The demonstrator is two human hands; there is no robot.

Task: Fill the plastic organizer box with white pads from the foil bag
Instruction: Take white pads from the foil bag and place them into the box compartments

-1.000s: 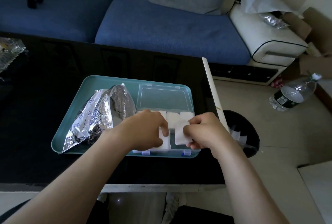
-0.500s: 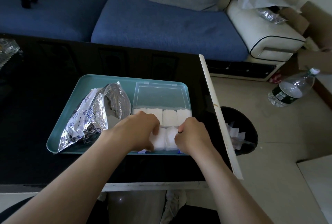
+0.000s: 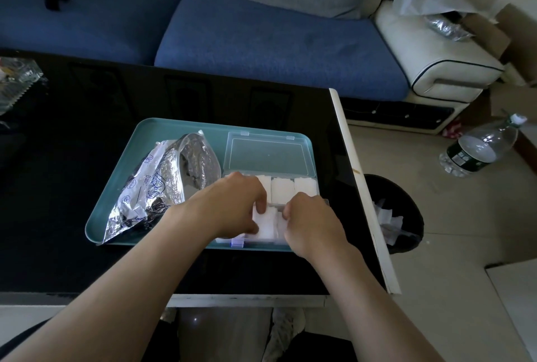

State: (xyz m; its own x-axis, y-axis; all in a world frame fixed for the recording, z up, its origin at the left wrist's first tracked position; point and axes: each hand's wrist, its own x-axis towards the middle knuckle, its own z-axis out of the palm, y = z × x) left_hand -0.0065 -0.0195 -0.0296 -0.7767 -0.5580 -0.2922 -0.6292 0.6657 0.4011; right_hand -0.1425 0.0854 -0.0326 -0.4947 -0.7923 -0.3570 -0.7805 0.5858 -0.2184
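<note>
Item: 1 clear plastic organizer box (image 3: 252,241), lying in the right half of 1 teal tray (image 3: 151,140) on a black glossy bench (image 3: 87,158); its lid (image 3: 268,155) is thrown open and lies flat on the far side. Contents: far row of compartments shows 3 white pads (image 3: 280,188) side by side; the near row is mostly covered by the hands. Item: 1 white pad (image 3: 266,223) in the near row, standing slightly proud of the box between both hands. Left hand (image 3: 232,207): fingers curled over the top of this pad, thumb at its near edge, pinching it. Right hand (image 3: 312,222): fingers curled, fingertips against the pad's right edge; thumb hidden. Item: 1 crumpled foil bag (image 3: 162,184), lying in the left half of the tray, mouth open toward the far side, just beside the box. Surroundings: 1 blue sofa (image 3: 261,42) beyond the bench; 1 black bin (image 3: 398,216) on the floor at the bench's right edge, holding white scraps; 1 plastic bottle (image 3: 479,149) lying on the floor farther right; 1 glass dish (image 3: 14,82) at the bench's left edge.
</note>
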